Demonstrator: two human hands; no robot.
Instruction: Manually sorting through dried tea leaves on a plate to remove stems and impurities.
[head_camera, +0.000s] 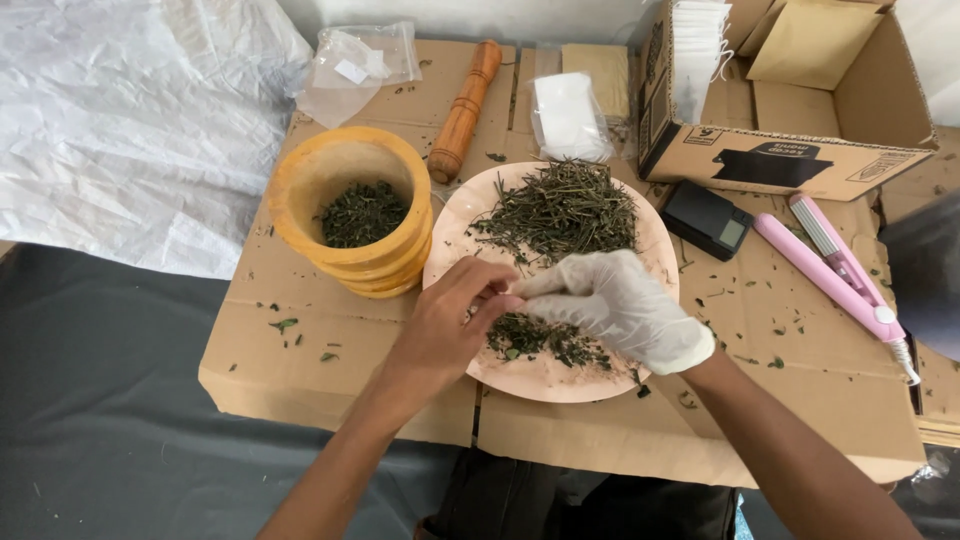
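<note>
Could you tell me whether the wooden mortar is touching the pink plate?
Touching: the head view shows the mortar base meeting the plate rim with no gap.

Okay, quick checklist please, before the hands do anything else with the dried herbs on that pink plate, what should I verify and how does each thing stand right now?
1. Plate fully on the cardboard surface: ok.
2. Right hand gloved: ok; left hand gloved: not ok, it is bare.
3. Fingertips of both hands meeting over the plate, not beyond its rim: ok.
4. Something small pinched between them: cannot tell what.
5. Stemmy herb pile apart from the crumbled leaf pile: ok.
6. Mortar upright beside the plate, with leaf inside: ok.
</note>
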